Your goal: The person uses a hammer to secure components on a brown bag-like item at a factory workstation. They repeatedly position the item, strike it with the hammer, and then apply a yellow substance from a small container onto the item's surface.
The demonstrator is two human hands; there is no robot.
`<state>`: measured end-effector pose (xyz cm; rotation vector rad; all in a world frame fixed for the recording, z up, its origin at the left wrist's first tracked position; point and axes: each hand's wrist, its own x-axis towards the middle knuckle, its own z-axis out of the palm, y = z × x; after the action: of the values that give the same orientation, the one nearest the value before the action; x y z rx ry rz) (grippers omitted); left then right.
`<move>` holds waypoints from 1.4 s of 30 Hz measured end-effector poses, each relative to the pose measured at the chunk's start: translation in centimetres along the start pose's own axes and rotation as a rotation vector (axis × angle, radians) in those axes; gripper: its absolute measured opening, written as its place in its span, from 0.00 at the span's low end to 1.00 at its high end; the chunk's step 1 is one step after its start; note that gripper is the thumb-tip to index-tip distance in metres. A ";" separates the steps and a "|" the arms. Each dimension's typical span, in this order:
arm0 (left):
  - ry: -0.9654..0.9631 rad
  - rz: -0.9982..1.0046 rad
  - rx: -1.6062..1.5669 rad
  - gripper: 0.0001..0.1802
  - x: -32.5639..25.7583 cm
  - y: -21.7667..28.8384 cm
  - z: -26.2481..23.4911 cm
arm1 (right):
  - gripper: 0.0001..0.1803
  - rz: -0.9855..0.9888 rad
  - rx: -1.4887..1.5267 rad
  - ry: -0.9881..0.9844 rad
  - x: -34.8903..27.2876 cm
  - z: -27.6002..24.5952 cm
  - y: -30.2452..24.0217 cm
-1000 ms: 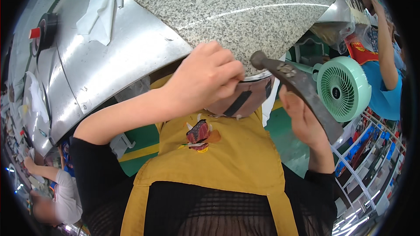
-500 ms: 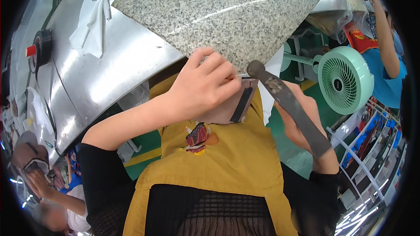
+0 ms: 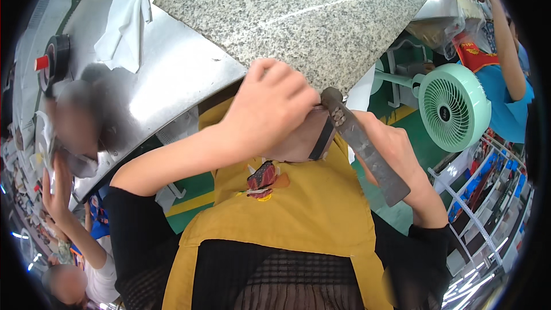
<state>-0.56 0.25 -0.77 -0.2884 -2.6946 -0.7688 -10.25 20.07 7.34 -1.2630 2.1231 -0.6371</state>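
Your grey speckled stone slab (image 3: 310,28) spans the counter (image 3: 172,63), its near edge facing your body. At that edge, in front of your mustard apron (image 3: 293,212), lies the pinkish-brown panel (image 3: 293,142), with a dark strip (image 3: 322,138) along its right side. Your hammer (image 3: 373,158) slants across the panel's upper right corner: its long axis runs from the rounded end at upper left to the flared end at lower right. That rounded end sits just right of your left fingers, touching or not, you cannot tell. Your right hand (image 3: 396,143) is curled behind the hammer, seemingly gripping its hidden handle. Your left hand (image 3: 275,100), nearer the panel, arches over its upper edge, fingers bent narrow; their tips are hidden, so pinching or pressing is unclear.
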 end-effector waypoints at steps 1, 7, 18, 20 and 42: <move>-0.018 0.002 -0.035 0.10 0.1 -0.3 -0.2 | 0.21 0.007 -0.008 -0.002 0.0 -0.2 0.1; 0.007 0.188 0.121 0.12 -0.5 -0.3 -0.8 | 0.20 0.036 0.097 0.025 0.1 -0.7 0.0; 0.054 0.227 0.224 0.12 -0.7 0.3 -0.4 | 0.23 0.030 0.154 -0.039 0.5 -1.7 -0.5; 0.042 0.200 0.214 0.12 -0.8 0.4 -0.5 | 0.25 -0.030 0.055 -0.004 1.0 -0.9 -0.5; 0.237 0.222 0.107 0.09 -1.7 0.2 0.0 | 0.14 0.117 0.327 0.036 -1.0 -1.0 0.9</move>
<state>1.10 0.24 -1.29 -0.4324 -2.4207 -0.5541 -11.10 21.51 7.69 -0.9488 2.0022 -0.9172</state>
